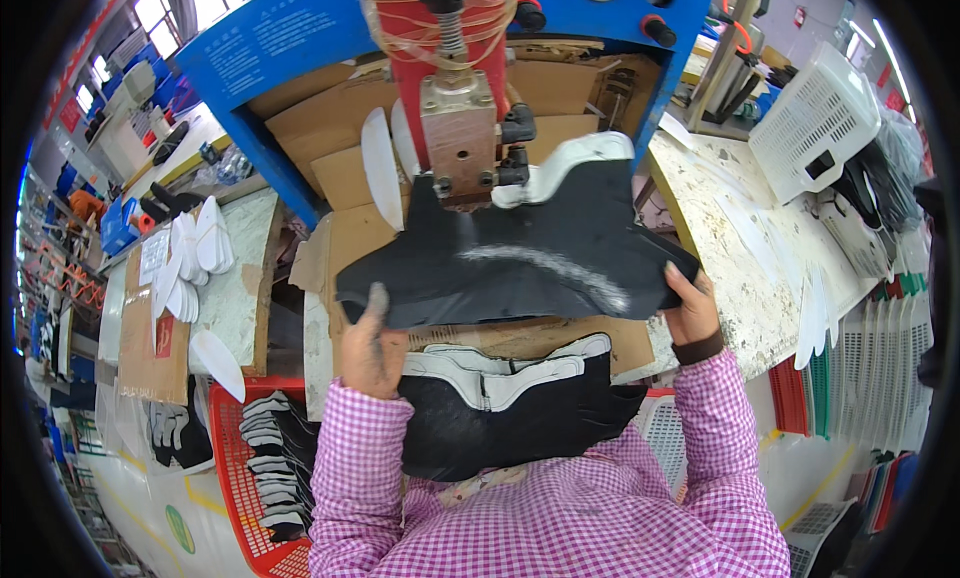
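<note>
A flat black shoe upper [540,278] with a curved whitish scuffed band is stretched between my hands beneath the machine head. My left hand [376,353] grips its near left corner, thumb on top. At its right corner my right hand [692,308] pinches the edge, the thumb on the upper face. The metal block [460,138] of the machine head hangs over the piece's far left part; whether they touch I cannot tell. A white-lined edge [585,158] shows behind the piece. Closer to my body lies a stack of black uppers [500,418] with white linings.
A blue machine frame [280,48] surrounds the work area, lined with cardboard [335,118]. White insole-shaped pieces [200,243] lie on the left table. A red basket [228,448] with several stacked pieces stands at lower left. A white crate [815,123] sits on the right table.
</note>
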A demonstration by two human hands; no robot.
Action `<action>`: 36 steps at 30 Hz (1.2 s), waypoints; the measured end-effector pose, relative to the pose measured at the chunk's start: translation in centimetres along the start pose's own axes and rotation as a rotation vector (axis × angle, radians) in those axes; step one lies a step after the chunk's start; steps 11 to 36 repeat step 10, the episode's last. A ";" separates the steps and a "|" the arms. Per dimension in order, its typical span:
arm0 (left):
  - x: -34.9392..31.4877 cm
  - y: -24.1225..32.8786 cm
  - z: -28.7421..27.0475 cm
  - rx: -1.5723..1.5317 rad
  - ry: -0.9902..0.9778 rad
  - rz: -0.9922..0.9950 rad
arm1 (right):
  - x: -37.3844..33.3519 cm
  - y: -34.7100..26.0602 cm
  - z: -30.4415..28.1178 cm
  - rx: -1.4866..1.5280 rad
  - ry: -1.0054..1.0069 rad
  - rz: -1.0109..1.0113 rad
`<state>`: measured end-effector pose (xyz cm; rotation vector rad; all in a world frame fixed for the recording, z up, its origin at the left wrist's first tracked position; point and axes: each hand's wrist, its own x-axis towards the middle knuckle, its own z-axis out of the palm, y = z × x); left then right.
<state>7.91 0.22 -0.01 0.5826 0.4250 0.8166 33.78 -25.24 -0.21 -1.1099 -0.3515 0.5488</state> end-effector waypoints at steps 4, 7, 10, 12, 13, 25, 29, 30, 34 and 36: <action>3.3 -4.0 1.8 0.030 0.026 -0.217 | -1.6 -1.5 -3.1 -0.035 0.220 -0.022; 4.8 -3.8 1.1 -0.074 -0.202 -0.098 | -0.4 -0.8 -2.4 -0.021 0.131 -0.070; 6.0 1.0 -1.5 0.064 0.106 0.021 | 2.3 2.0 1.2 -0.061 -0.037 0.035; 6.0 1.0 -1.5 0.064 0.106 0.021 | 2.3 2.0 1.2 -0.061 -0.037 0.035; 6.0 1.0 -1.5 0.064 0.106 0.021 | 2.3 2.0 1.2 -0.061 -0.037 0.035; 6.0 1.0 -1.5 0.064 0.106 0.021 | 2.3 2.0 1.2 -0.061 -0.037 0.035; 6.0 1.0 -1.5 0.064 0.106 0.021 | 2.3 2.0 1.2 -0.061 -0.037 0.035; 6.0 1.0 -1.5 0.064 0.106 0.021 | 2.3 2.0 1.2 -0.061 -0.037 0.035; 6.0 1.0 -1.5 0.064 0.106 0.021 | 2.3 2.0 1.2 -0.061 -0.037 0.035; 6.0 1.0 -1.5 0.064 0.106 0.021 | 2.3 2.0 1.2 -0.061 -0.037 0.035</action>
